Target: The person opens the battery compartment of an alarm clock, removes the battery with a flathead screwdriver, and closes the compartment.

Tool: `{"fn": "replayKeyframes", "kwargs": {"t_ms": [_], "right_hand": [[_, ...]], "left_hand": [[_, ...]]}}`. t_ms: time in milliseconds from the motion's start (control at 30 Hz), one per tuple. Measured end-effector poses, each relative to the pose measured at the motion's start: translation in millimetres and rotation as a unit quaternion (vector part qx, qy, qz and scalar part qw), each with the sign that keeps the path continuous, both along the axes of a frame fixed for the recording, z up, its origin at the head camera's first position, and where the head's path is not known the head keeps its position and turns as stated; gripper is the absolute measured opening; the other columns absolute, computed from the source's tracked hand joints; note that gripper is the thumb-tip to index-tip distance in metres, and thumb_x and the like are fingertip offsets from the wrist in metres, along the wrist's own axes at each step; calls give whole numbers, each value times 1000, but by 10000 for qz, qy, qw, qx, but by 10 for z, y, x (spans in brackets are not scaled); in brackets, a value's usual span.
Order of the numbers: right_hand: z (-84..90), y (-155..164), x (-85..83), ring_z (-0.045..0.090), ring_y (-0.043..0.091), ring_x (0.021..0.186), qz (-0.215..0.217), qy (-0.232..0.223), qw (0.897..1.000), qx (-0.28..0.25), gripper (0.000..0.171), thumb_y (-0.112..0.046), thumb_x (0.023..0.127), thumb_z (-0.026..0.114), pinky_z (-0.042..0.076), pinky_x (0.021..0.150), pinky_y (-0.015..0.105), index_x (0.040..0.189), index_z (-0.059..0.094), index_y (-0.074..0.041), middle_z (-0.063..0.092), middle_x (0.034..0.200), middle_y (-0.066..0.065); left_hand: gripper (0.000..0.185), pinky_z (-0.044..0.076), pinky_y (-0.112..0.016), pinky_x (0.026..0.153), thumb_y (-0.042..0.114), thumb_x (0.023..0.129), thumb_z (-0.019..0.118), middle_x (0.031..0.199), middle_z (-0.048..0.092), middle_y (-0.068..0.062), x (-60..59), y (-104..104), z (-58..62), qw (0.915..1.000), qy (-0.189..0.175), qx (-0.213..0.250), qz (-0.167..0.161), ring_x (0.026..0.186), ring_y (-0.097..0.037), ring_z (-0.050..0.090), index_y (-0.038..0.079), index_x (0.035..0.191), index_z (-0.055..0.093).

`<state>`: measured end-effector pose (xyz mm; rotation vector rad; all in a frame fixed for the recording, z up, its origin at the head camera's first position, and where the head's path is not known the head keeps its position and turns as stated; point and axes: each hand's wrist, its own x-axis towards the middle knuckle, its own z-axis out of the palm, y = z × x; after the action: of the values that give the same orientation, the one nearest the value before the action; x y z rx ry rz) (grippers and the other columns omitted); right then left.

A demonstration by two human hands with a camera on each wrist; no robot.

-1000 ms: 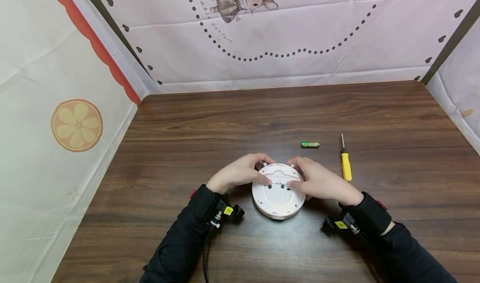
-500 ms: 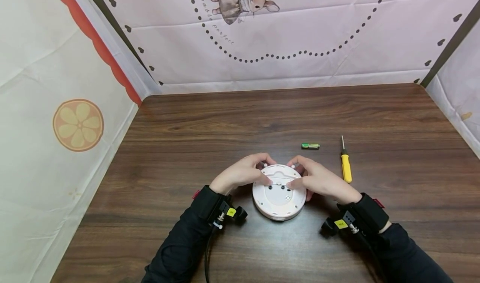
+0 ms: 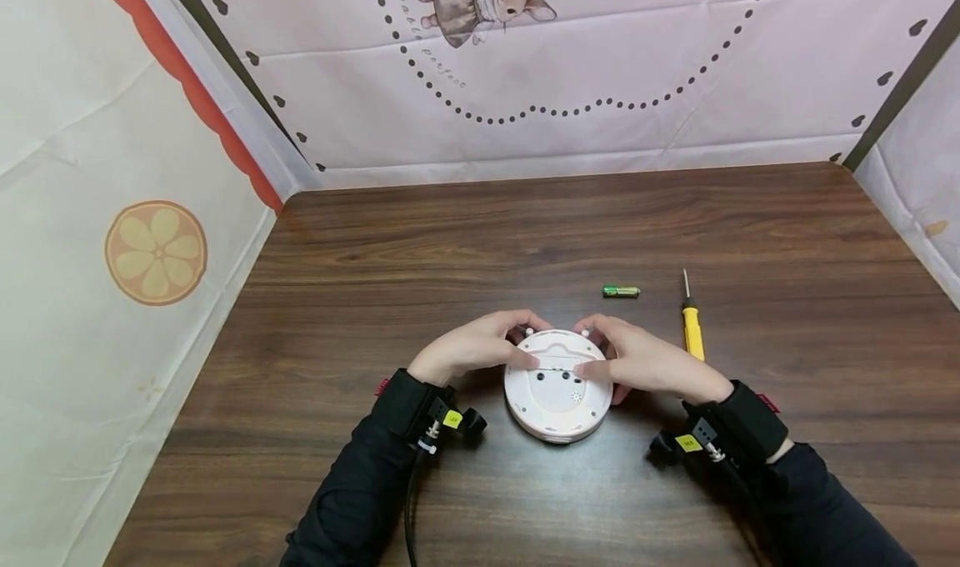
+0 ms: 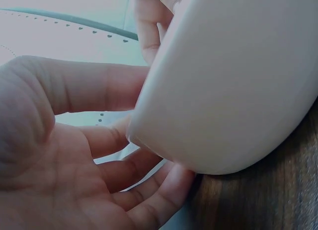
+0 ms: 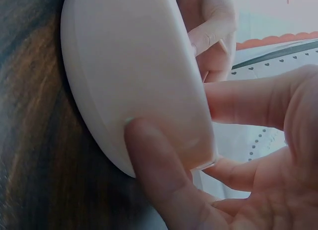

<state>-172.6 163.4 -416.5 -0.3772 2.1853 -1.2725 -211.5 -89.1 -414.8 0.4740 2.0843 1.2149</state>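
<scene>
A round white device (image 3: pixel 557 388) lies back side up on the wooden table (image 3: pixel 480 233), with small black holes and a cover panel on its upper half. My left hand (image 3: pixel 480 348) grips its left rim, thumb on the back face. My right hand (image 3: pixel 637 363) grips the right rim, thumb pressing the panel. In the left wrist view the white device (image 4: pixel 233 81) fills the frame and my left hand's fingers (image 4: pixel 89 91) curl round its edge. The right wrist view shows the white device (image 5: pixel 134 81) with my thumb (image 5: pixel 159 175) across its rim.
A green battery (image 3: pixel 621 291) lies on the table beyond the device. A yellow-handled screwdriver (image 3: pixel 691 330) lies to the right, close to my right hand. Printed fabric walls (image 3: pixel 525 67) enclose the table on the left, back and right.
Both hands stay on the white device; only slight shifts of the fingers and the view.
</scene>
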Motion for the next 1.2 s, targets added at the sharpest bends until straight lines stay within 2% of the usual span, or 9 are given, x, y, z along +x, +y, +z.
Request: {"fn": "replayKeyframes", "kwargs": {"t_ms": [467,600,667,733,800,867,967,1067,1200], "right_hand": [[38,-39,68,63,24,63,-221,17,9996,171,54,-15,93,68,56,56,41,141,45,-2,58,99,15],[34,-30,90,63,23,64,-158,129,9996,200,55,-16,94,69,56,56,41,142,45,-4,57,107,17],[29,-16,104,63,23,66,-43,254,9995,183,58,-17,95,69,56,57,40,146,43,-6,56,114,18],[24,1,122,62,22,64,128,493,9986,166,61,-19,96,69,55,57,39,149,41,-7,55,119,18],[25,9,141,60,21,62,324,875,9955,193,62,-21,96,70,52,56,36,149,41,-8,55,120,17],[38,22,170,58,19,64,469,1312,9897,318,60,-24,96,71,50,57,33,148,44,-11,55,119,14],[91,53,229,55,16,70,507,1722,9824,510,56,-26,95,72,47,61,31,144,49,-15,55,118,10],[145,90,269,55,15,75,446,1869,9791,666,53,-28,95,72,46,64,31,142,52,-17,55,119,9],[164,86,275,53,14,76,173,2116,9733,874,44,-28,94,73,45,63,31,134,60,-17,57,115,8]], "left_hand": [[37,42,-27,68,4,83,74,96,60,-7,77,79,63,9986,366,-391,50,83,-20,54,11,119,66],[38,43,-28,69,5,85,73,98,61,-6,104,63,65,9974,551,-456,-101,83,-20,54,12,122,66],[40,45,-29,73,8,88,74,106,62,-5,126,39,73,9943,846,-598,-236,89,-19,56,12,127,64],[45,47,-31,80,12,90,74,117,62,-5,153,15,89,9878,1287,-779,-408,96,-19,57,10,133,62],[48,47,-34,88,16,91,75,126,60,-5,196,-23,115,9768,1827,-972,-559,105,-20,57,10,137,59],[49,45,-37,96,21,92,75,131,58,-5,254,-79,148,9624,2379,-1084,-741,114,-21,55,11,138,59],[42,44,-38,97,24,93,75,130,59,-3,351,-164,193,9398,3066,-1076,-1057,119,-21,52,14,132,64],[37,44,-35,95,24,93,75,129,59,-1,424,-218,209,9239,3462,-1010,-1275,118,-20,50,14,127,68],[32,45,-34,93,23,94,74,126,60,-1,469,-242,171,9164,3738,-910,-1103,116,-18,50,14,124,71]]}}
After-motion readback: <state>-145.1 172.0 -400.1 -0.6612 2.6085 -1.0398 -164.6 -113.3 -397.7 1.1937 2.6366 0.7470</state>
